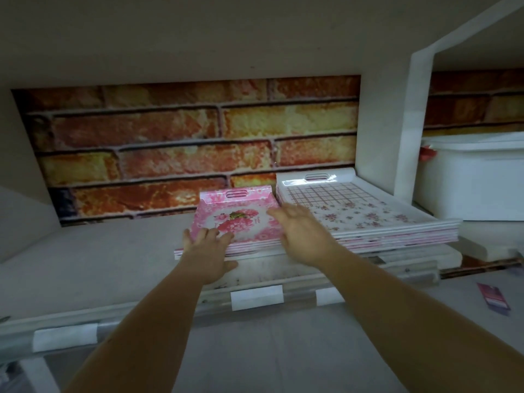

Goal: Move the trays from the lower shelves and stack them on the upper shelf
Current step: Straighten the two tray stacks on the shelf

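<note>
A stack of pink floral trays (241,214) lies on the grey upper shelf (93,265), near its middle. To its right sits a taller stack of white trays (368,211) with a checked and flowered top. My left hand (208,245) rests on the near left corner of the pink stack, fingers spread over the rim, thumb under the edge. My right hand (300,228) hovers with fingers apart over the seam between the two stacks, holding nothing.
A brick-pattern back wall (184,143) closes the shelf behind. A white upright divider (408,123) bounds the right side, with a white lidded tub (470,177) beyond it. White price labels (256,297) line the shelf's front rail. A purple card (493,299) lies lower right.
</note>
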Demonstrator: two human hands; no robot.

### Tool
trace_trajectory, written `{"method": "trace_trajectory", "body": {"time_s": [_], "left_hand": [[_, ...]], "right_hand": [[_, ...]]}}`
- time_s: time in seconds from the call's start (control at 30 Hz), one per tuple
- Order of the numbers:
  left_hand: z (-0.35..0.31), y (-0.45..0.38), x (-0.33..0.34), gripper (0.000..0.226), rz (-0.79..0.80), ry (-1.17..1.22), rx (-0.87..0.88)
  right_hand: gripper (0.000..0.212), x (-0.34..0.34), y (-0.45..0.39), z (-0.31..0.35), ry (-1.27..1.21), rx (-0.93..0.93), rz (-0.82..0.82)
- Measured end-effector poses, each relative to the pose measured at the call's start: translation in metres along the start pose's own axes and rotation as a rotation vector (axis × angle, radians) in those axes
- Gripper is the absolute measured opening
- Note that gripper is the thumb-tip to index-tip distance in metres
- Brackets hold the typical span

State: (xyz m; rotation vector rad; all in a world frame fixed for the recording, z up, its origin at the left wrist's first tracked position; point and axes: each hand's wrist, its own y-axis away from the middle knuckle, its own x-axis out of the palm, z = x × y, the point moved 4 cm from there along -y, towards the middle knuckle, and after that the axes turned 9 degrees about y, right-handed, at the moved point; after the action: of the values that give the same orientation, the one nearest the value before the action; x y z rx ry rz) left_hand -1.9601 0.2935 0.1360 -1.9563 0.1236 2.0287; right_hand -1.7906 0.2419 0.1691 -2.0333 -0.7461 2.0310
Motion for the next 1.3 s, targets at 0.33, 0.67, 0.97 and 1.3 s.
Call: {"method": "trace_trajectory", "body": {"time_s": [0.33, 0.67, 0.97, 1.3], "left_hand": [[-0.147, 0.024, -0.031, 0.059, -0.143, 0.204, 0.335], [-0.196, 0.001, -0.015, 0.056, -0.170, 0.239, 0.286], [-0.203, -0.007, -0.004, 0.065, -0.227, 0.136, 0.203], [-0.204, -0.007, -0.005, 0.057, -0.246, 0.115, 0.197]], "right_hand": [[0.044, -0.024, 0.055, -0.111, 0.136, 0.390, 0.191], [0.056, 0.002, 0.078, -0.137, 0.258, 0.244, 0.243], [0.050, 0.010, 0.074, -0.141, 0.278, 0.235, 0.238], [0.050, 0.011, 0.072, -0.144, 0.273, 0.217, 0.241]]}}
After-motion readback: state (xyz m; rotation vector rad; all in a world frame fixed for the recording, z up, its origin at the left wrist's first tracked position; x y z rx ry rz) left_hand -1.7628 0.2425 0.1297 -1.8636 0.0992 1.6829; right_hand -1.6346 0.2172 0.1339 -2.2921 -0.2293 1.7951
